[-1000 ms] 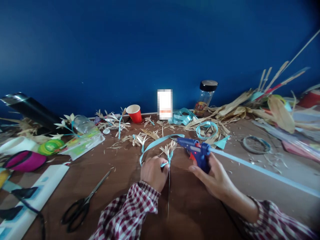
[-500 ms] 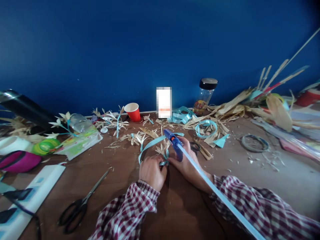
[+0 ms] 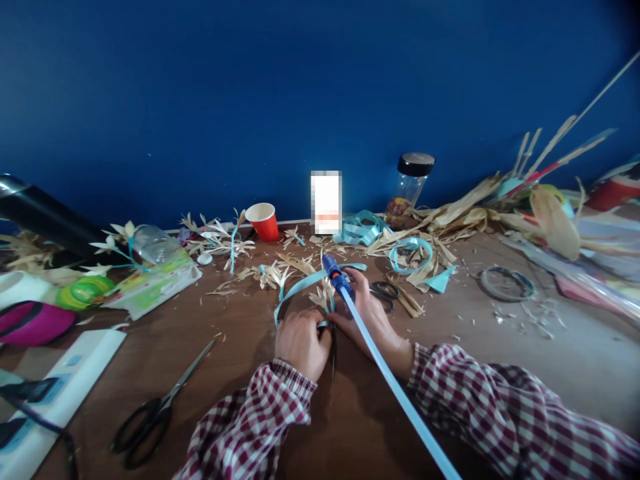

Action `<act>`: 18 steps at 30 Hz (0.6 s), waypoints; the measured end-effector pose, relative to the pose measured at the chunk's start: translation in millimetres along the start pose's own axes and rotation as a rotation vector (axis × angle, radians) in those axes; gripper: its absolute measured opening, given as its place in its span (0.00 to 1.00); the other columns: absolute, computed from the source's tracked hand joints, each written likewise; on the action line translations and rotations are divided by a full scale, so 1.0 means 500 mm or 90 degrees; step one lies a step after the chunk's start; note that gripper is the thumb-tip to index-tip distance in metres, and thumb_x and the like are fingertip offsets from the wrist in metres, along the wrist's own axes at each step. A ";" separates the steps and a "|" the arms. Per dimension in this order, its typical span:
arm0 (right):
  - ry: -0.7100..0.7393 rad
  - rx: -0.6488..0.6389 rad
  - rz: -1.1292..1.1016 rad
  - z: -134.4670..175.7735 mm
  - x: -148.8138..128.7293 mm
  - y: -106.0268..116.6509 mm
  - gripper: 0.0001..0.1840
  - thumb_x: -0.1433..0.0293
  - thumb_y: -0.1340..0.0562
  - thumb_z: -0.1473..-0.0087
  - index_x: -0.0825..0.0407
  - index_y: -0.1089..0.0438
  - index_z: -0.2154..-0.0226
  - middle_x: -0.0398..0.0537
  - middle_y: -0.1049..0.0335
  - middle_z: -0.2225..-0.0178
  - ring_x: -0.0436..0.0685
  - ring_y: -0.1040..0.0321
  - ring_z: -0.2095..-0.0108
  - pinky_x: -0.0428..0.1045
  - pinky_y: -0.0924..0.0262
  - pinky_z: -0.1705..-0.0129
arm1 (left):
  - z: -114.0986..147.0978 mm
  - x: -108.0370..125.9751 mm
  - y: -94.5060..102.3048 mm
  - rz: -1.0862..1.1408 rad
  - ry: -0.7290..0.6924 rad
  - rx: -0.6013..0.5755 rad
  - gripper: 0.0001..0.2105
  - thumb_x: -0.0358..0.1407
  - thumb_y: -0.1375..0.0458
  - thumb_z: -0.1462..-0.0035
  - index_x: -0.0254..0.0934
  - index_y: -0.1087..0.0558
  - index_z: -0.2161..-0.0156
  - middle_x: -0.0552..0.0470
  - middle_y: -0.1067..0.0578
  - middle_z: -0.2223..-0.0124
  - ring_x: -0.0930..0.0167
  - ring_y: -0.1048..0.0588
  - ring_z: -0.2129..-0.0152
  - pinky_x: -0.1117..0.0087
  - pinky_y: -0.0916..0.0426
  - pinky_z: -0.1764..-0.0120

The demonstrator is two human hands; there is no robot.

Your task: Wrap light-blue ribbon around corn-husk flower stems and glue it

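Observation:
My left hand (image 3: pixel 303 343) is closed, its thumb and fingertips pinching a light blue ribbon (image 3: pixel 301 287) at the stem of a small corn-husk flower (image 3: pixel 320 295). The ribbon's loose length curves up and right behind the flower. In my right hand (image 3: pixel 375 323) is a blue hot glue gun (image 3: pixel 339 279), nozzle pointing up and left. A long pale glue stick (image 3: pixel 395 387) runs out of its back over my forearm. My right thumb and fingertips also meet at the stem, close to my left fingertips. The exact grip there is partly hidden.
Scissors (image 3: pixel 163 403) lie left, near a white power strip (image 3: pixel 83 363). Behind are husk flowers (image 3: pixel 273 275), a red paper cup (image 3: pixel 265 223), ribbon coils (image 3: pixel 363 228) and a lidded jar (image 3: pixel 413 187). Dry husks (image 3: pixel 463 208) and a wire ring (image 3: pixel 507 285) lie right.
The glue gun has turned, and the glue stick's rear end has swung left. My right hand has shifted slightly left. Both hands stay at the flower stem.

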State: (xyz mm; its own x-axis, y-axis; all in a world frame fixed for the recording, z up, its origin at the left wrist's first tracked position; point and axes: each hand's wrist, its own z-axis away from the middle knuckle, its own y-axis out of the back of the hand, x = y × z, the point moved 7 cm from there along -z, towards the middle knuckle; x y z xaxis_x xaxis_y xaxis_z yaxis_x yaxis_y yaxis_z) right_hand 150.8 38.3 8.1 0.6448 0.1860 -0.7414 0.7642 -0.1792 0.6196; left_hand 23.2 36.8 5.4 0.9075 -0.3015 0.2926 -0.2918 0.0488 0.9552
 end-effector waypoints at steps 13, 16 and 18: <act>0.017 0.006 -0.030 0.002 0.003 -0.005 0.39 0.72 0.38 0.55 0.51 0.57 0.43 0.54 0.32 0.57 0.58 0.30 0.63 0.51 0.36 0.63 | 0.085 0.039 0.089 -0.062 -0.161 0.163 0.06 0.31 0.49 0.43 0.39 0.31 0.63 0.49 0.29 0.57 0.63 0.32 0.58 0.58 0.38 0.53; 0.008 0.002 -0.036 0.003 0.002 -0.003 0.38 0.73 0.39 0.54 0.51 0.57 0.43 0.52 0.32 0.58 0.56 0.30 0.65 0.50 0.36 0.63 | 0.096 0.055 0.047 -0.033 -0.255 0.119 0.09 0.27 0.51 0.42 0.36 0.32 0.59 0.47 0.29 0.54 0.65 0.33 0.54 0.64 0.36 0.51; 0.000 -0.003 -0.026 0.004 0.002 -0.002 0.37 0.73 0.39 0.53 0.50 0.57 0.43 0.51 0.31 0.60 0.56 0.30 0.66 0.51 0.36 0.63 | 0.089 0.049 0.016 -0.043 -0.251 0.088 0.11 0.26 0.52 0.42 0.33 0.34 0.55 0.44 0.30 0.52 0.65 0.32 0.55 0.64 0.34 0.53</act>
State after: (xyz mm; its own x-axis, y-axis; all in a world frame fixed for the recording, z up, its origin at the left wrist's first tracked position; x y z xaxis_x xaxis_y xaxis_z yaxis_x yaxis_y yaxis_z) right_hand 150.9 36.9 6.3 0.6130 0.1927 -0.7662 0.7899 -0.1677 0.5899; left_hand 29.7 -12.6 18.3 0.7486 -0.6421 0.1651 -0.2977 -0.1031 0.9491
